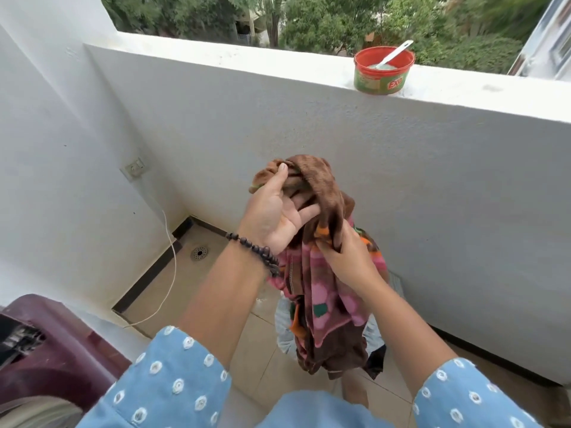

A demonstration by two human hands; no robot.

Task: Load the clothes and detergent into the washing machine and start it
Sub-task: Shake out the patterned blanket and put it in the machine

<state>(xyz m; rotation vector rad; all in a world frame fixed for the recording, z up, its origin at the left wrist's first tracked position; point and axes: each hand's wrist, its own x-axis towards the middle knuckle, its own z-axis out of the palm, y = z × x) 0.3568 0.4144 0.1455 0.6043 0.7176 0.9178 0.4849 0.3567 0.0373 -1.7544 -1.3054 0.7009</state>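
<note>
Head view of a balcony corner. Both hands hold a bunched garment [321, 291], brown with pink, orange and green patches, in mid-air in front of the white parapet wall [309, 125]. The left hand [273, 211], palm turned toward the camera, grips the upper brown end of the cloth: the thumb presses on top of the bundle while the fingers [304, 208] curl into the folds. A dark beaded bracelet [256, 251] circles the left wrist. The right hand [346, 257], just below and to the right, is closed on the middle of the garment, its fingers curled around the fabric at an orange patch. The rest of the cloth hangs down freely between the forearms, its lower brown hem above the tiled floor [253, 359]. Both arms wear light blue sleeves [173, 384] with white dots.

On top of the parapet, well apart from the hands, stands a red-rimmed green tub [383, 77] containing pale powder, with a white spoon [394, 54] leaning in it. At the lower left edge, a maroon washing machine [52, 347] is partly in view. A white cord [171, 261] runs from a wall socket [134, 168] down toward the floor beside a round floor drain [199, 253]. Pale cloth [285, 329] shows behind the hanging garment. Trees [309, 20] fill the background beyond the wall.
</note>
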